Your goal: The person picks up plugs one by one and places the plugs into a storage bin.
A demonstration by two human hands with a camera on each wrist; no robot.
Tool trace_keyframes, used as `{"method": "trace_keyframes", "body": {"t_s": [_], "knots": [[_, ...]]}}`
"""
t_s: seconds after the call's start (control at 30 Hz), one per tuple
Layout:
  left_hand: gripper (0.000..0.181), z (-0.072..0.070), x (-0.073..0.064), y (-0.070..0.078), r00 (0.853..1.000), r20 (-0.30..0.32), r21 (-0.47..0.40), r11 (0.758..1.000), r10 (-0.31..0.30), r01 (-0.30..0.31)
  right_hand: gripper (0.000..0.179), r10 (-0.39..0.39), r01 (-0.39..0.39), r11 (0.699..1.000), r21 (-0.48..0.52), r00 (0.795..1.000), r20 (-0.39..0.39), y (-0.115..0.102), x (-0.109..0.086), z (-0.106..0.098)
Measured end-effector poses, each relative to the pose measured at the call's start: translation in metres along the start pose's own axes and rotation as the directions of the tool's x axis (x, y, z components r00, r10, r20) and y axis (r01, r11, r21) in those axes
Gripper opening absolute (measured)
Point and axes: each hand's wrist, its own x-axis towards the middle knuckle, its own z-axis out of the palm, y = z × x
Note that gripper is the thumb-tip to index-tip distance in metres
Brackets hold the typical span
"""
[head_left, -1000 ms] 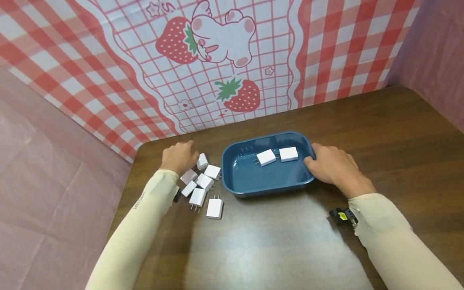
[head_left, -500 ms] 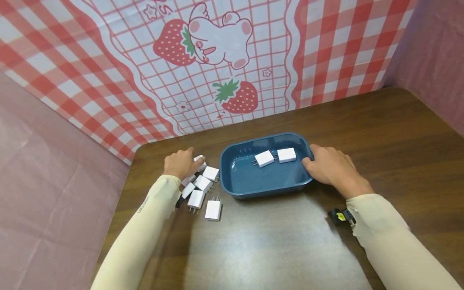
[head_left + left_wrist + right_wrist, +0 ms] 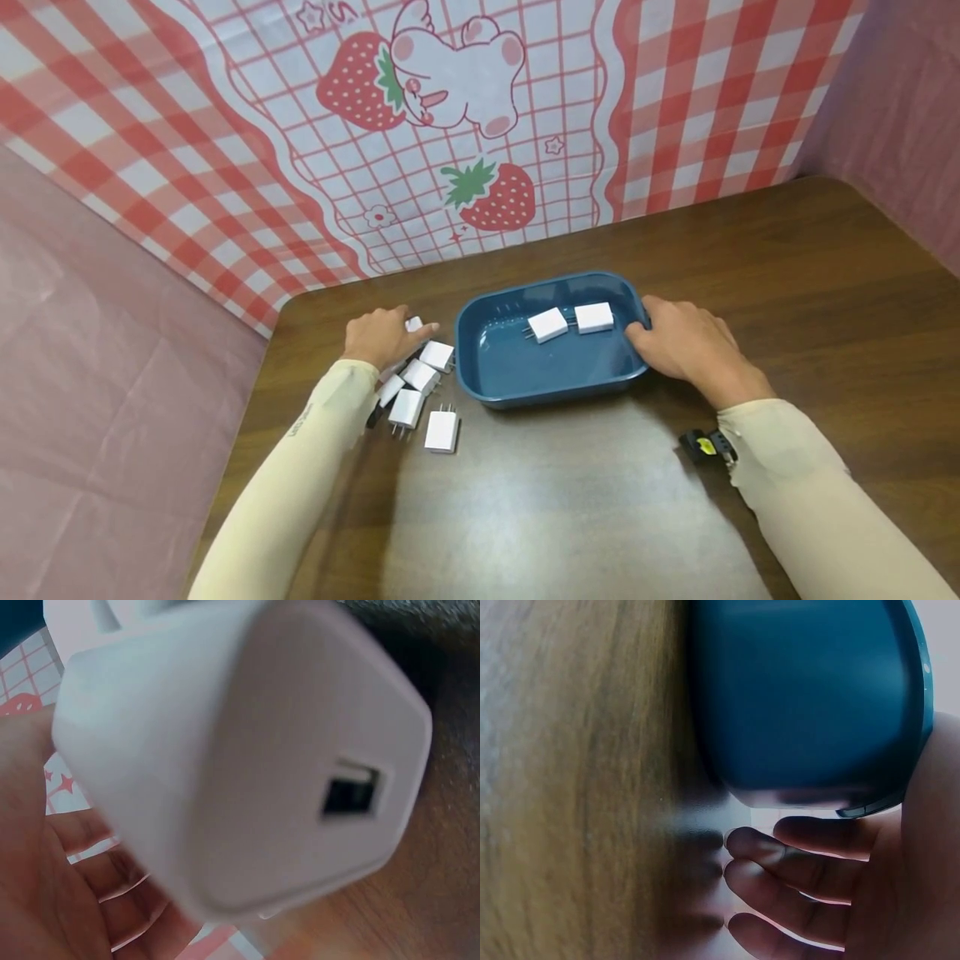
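My left hand [image 3: 381, 337] is over the far side of a pile of white chargers, thumb stretched toward the tray. One charger [image 3: 413, 323] shows between its thumb and index finger. In the left wrist view, a charger [image 3: 300, 765] with a dark USB port fills the foreground, and the loosely bent fingers [image 3: 124, 900] lie behind it; the fingertips are partly hidden. My right hand [image 3: 686, 342] grips the right end of a blue tray [image 3: 517, 396], thumb over the rim, fingers outside. Two white chargers [image 3: 547, 325] lie in the tray, prongs pointing left.
Several chargers [image 3: 422, 377] lie bunched left of the tray, and one charger [image 3: 442, 431] sits apart, nearer me. A red-and-white checked cloth [image 3: 675, 108] hangs behind the wooden table [image 3: 570, 483]. Pink cloth [image 3: 90, 375] hangs at the left.
My left hand has shifted slightly right over the pile, and its thumb has spread out toward the tray. My right hand and the tray stay in place.
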Motion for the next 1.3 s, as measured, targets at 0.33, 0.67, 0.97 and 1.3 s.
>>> {"method": "trace_keyframes", "body": {"t_s": [0.33, 0.67, 0.97, 1.3], "knots": [[0.072, -0.0033, 0.0019, 0.0015, 1.0, 0.003, 0.016, 1.0, 0.008, -0.008, 0.069, 0.005, -0.005, 1.0, 0.002, 1.0, 0.005, 0.0008, 0.0008, -0.0009], [0.063, -0.0038, 0.0005, 0.0024, 1.0, -0.021, -0.014, 1.0, -0.003, 0.003, 0.069, 0.002, -0.002, 1.0, 0.002, 1.0, 0.007, 0.0007, 0.0009, -0.0004], [0.058, -0.0038, -0.0029, 0.0011, 0.999, -0.028, -0.035, 0.999, -0.025, 0.024, 0.069, -0.005, 0.005, 1.0, 0.004, 1.0, 0.008, 0.001, 0.0011, 0.0], [0.057, -0.002, -0.0036, -0.004, 0.997, -0.058, -0.08, 0.996, -0.04, 0.035, 0.069, 0.0, 0.0, 1.0, 0.005, 1.0, 0.005, 0.0008, 0.0012, -0.0002]]}}
